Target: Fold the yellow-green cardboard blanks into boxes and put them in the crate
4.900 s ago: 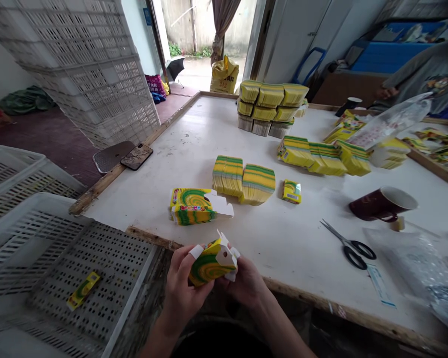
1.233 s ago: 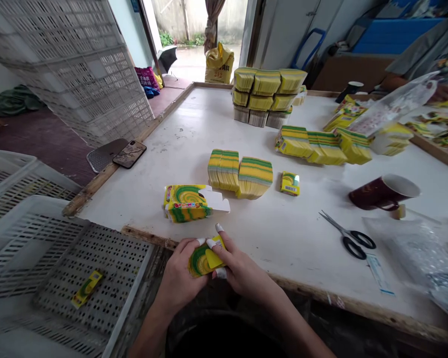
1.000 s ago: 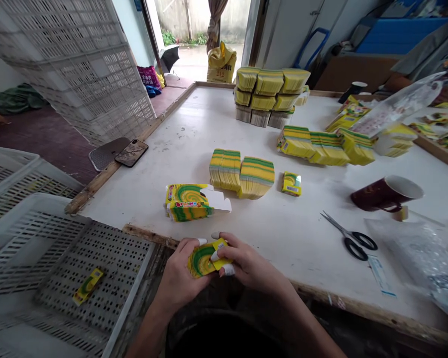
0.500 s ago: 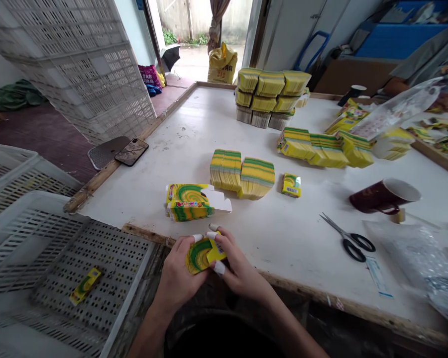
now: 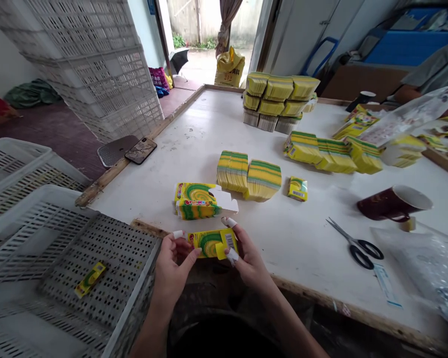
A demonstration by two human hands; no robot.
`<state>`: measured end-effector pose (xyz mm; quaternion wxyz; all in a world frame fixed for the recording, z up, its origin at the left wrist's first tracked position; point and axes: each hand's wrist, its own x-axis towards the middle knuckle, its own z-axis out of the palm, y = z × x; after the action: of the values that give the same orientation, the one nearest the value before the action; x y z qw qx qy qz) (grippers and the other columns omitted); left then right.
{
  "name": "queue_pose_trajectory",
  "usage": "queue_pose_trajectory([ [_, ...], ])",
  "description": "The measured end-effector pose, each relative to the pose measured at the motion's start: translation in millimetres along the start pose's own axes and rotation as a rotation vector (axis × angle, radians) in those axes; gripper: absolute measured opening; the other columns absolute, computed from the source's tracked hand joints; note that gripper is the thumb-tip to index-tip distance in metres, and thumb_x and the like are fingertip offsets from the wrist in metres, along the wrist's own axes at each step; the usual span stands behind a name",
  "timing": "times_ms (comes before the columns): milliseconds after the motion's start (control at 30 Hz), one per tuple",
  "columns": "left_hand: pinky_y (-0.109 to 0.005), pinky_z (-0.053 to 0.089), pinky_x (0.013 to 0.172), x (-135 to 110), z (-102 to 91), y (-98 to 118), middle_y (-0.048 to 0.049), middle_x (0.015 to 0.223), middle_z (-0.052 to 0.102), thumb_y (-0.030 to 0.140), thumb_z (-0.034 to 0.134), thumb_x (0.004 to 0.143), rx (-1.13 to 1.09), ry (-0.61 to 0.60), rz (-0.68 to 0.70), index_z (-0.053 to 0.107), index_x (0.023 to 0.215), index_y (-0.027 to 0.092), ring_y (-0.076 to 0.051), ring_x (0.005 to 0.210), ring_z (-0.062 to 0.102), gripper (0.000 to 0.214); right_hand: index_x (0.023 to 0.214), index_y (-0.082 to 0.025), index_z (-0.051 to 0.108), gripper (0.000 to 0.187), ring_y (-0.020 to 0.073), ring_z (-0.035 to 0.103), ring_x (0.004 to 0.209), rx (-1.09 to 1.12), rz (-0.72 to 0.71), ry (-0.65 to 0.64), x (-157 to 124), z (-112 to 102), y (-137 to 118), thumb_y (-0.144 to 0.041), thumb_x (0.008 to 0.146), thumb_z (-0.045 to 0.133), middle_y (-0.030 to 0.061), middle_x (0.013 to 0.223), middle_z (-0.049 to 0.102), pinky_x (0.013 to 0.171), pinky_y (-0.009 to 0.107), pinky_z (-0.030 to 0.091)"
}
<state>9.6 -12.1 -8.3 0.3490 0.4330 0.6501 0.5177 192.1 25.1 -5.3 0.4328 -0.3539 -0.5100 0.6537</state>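
One yellow box (image 5: 207, 242), between our two hands: left hand (image 5: 171, 259) pinching one end, right hand (image 5: 247, 254) pinching the other beside a flap (image 5: 220, 251). Just beyond our hands, one open box (image 5: 197, 192); farther, two stacks (image 5: 232, 171), apparently flat cartons; well rightward, scissors (image 5: 352, 241); leftward, we list a crate (image 5: 125, 241).

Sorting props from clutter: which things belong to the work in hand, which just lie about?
Likely belong:
held box, between left hand and right hand
open carton beyond it
yellow-green stacks
crate with matching box inside

Likely lying about:
phone
scissors
mug
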Motion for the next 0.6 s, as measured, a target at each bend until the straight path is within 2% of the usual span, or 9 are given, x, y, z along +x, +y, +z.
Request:
queue_pose_trajectory([
  [67,-0.028,0.055,0.069,0.3,0.9,-0.5,-0.0017,0.084,0.060,0.034,0.071,0.076,-0.086,-0.048,-0.069,0.051,0.109,0.018,-0.015,0.076,0.063,0.041,0.142,-0.029,0.036,0.055,0.0225,0.036,0.138,0.027,-0.004,-0.016,-0.7,2.9,0.2,-0.030,0.091,0.057,0.0058,0.153,0.036,0.110,0.038,0.036],
  [167,-0.031,0.056,0.073,0.7,2.3,-0.5,-0.0045,0.093,0.064,0.036,0.074,0.072,-0.052,0.049,-0.110,0.052,0.109,0.018,-0.018,0.085,0.065,0.047,0.140,-0.029,0.039,0.053,0.0229,0.040,0.136,0.061,0.009,-0.005,-1.6,5.0,-0.5,-0.031,0.090,0.058,0.0067,0.149,0.041,0.110,0.039,0.036],
  [267,-0.033,0.057,0.078,0.5,2.9,1.3,-0.0050,0.094,0.068,0.037,0.075,0.072,-0.142,0.022,-0.149,0.052,0.105,0.018,-0.019,0.088,0.068,0.044,0.141,-0.029,0.038,0.053,0.0230,0.045,0.131,0.065,0.034,0.022,-2.2,4.8,0.9,-0.032,0.091,0.056,0.0074,0.147,0.043,0.108,0.040,0.039],
  [367,-0.033,0.057,0.080,-1.9,4.3,5.8,-0.0039,0.091,0.071,0.036,0.074,0.073,-0.265,-0.008,-0.189,0.052,0.103,0.019,-0.019,0.087,0.070,0.041,0.141,-0.027,0.037,0.054,0.0230,0.045,0.130,-0.058,0.017,0.040,-2.5,5.5,6.0,-0.030,0.091,0.055,0.0084,0.144,0.046,0.108,0.041,0.037],
  [500,-0.030,0.058,0.078,-5.0,6.7,14.8,-0.0015,0.083,0.072,0.034,0.076,0.073,-0.305,0.001,-0.223,0.050,0.106,0.018,-0.016,0.080,0.070,0.045,0.140,-0.024,0.039,0.054,0.0247,0.044,0.131,-0.237,-0.029,0.127,-1.7,6.8,11.0,-0.026,0.088,0.056,0.0103,0.142,0.048,0.111,0.044,0.033],
  [600,-0.029,0.058,0.073,-5.7,9.0,20.6,-0.0011,0.079,0.072,0.033,0.079,0.070,-0.364,-0.010,-0.263,0.048,0.110,0.018,-0.017,0.076,0.070,0.052,0.139,-0.024,0.039,0.057,0.0252,0.053,0.121,-0.193,-0.027,0.120,0.1,4.5,11.0,-0.029,0.086,0.059,0.0109,0.135,0.053,0.102,0.042,0.044],
])
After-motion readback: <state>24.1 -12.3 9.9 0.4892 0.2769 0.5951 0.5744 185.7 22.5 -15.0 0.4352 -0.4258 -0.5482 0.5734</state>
